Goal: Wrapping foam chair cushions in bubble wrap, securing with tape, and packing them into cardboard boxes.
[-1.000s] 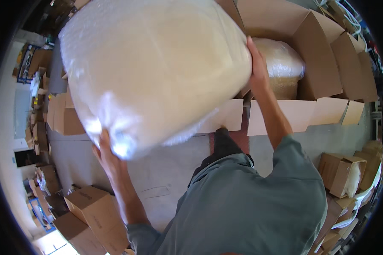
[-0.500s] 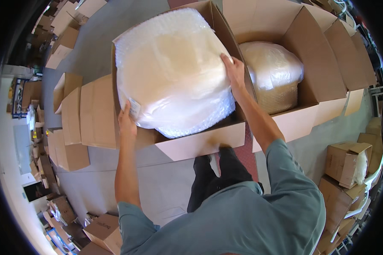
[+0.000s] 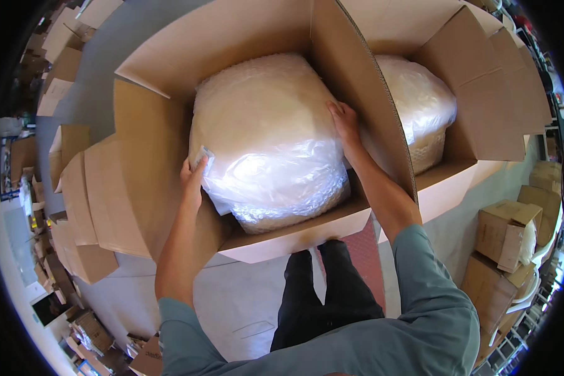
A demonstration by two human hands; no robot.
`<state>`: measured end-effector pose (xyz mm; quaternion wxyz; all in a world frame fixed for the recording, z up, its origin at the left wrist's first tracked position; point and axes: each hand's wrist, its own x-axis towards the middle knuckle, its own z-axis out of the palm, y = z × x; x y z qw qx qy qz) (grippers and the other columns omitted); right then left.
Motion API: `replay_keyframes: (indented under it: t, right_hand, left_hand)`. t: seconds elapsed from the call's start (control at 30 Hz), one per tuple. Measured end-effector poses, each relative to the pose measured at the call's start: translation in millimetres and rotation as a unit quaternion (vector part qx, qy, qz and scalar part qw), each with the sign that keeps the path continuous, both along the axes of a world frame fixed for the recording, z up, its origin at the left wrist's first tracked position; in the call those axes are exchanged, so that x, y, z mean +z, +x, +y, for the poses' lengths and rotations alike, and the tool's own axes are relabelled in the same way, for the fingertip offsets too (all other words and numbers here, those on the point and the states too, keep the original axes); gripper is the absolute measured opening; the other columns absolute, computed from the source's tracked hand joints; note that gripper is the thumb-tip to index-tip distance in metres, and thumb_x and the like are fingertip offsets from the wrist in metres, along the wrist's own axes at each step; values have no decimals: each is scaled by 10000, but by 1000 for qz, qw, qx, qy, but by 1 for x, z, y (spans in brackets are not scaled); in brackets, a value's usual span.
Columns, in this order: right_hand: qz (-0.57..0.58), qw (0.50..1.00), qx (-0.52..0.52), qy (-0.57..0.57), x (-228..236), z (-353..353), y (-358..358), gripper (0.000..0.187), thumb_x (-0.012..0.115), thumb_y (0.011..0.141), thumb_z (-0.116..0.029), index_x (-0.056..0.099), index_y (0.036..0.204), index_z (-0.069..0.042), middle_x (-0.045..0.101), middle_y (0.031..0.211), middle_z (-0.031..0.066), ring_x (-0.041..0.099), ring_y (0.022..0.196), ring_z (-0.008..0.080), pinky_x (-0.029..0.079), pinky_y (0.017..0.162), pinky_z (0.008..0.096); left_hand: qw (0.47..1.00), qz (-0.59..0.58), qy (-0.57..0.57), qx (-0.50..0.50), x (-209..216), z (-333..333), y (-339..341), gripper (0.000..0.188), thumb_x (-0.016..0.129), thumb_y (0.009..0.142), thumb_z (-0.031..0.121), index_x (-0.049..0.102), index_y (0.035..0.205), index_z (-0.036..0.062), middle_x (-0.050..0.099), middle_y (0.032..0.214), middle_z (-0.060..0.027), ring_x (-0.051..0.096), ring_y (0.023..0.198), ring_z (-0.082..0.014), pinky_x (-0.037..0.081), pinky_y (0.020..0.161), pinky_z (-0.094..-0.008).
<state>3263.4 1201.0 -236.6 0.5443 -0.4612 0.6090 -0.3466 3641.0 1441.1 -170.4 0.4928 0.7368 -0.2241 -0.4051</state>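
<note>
A large bundle in bubble wrap sits down inside an open cardboard box, its walls rising around it. My left hand grips the bundle's left side, close to a small pale label on the wrap. On the opposite side, my right hand presses its fingers over the bundle's upper right edge. Both forearms reach into the box over its near side. The underside of the bundle is hidden within the box.
Directly right stands a second open box with another bubble-wrapped bundle inside. Open cartons stand at the left. Stacked cartons are at the lower right. A red strip runs along the floor by my feet.
The wrapped bundle has gone down into the box, with both hands still on its sides. More of the box's inner walls now shows around it.
</note>
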Motion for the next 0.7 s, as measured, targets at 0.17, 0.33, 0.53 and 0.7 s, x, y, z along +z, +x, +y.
replay_keyframes:
  t: [0.17, 0.33, 0.53, 0.7]
  right_hand:
    - [119, 990, 9, -76, -79, -21, -6, 691, 723, 875, -497, 618, 1273, 58, 727, 1004, 222, 702, 929, 319, 533, 860, 390]
    - [248, 949, 135, -138, -111, 2, 0, 830, 737, 841, -539, 501, 1435, -8, 590, 1309, 281, 582, 1206, 416, 471, 1014, 434]
    - [350, 803, 372, -306, -35, 24, 25, 1062, 852, 653, -567, 399, 1538, -192, 326, 1579, 217, 251, 1474, 444, 233, 1128, 661]
    - [406, 726, 507, -227, -28, 29, 50, 1423, 939, 455, -570, 177, 1614, -252, 181, 1649, 142, 107, 1513, 462, 102, 1051, 824]
  left_hand:
    - [999, -5, 49, -11, -51, -26, 3, 673, 801, 879, 369, 531, 1362, -14, 655, 1243, -128, 626, 1118, -209, 483, 968, -327]
    - [969, -110, 192, -106, -104, 2, 19, 826, 835, 814, 355, 447, 1444, -12, 584, 1351, -224, 589, 1235, -305, 482, 1014, -370]
    - [790, -495, 127, -339, -55, -28, -42, 1141, 904, 667, 425, 300, 1577, 94, 245, 1610, -273, 162, 1529, -390, 150, 1214, -573]
    - [792, -411, 202, -403, -52, -64, -77, 1311, 920, 618, 464, 125, 1627, 200, 88, 1664, -238, 49, 1545, -422, 56, 1194, -658]
